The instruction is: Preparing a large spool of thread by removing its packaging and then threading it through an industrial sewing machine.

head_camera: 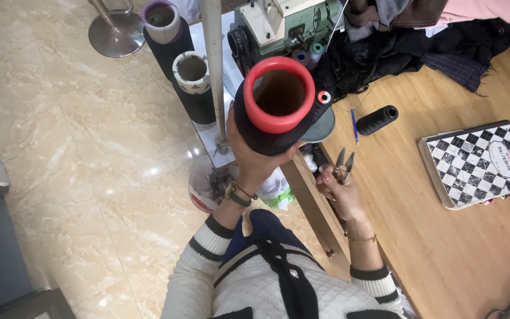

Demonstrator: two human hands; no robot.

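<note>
Large black thread cone [267, 127], red-rimmed hollow core facing up, raised in left hand [249, 159] | small metal thread snips [343, 165], blades up, pinched in right hand [340, 192] at table edge

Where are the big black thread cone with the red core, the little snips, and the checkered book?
Big black thread cone [270, 133], head view: on its black thread, below the red rim.
Snips [344, 163], head view: on the metal blades.
Checkered book [479, 162], head view: on the middle of its cover.

Bright even light, glare on glossy floor [149, 172], sharp focus
</note>
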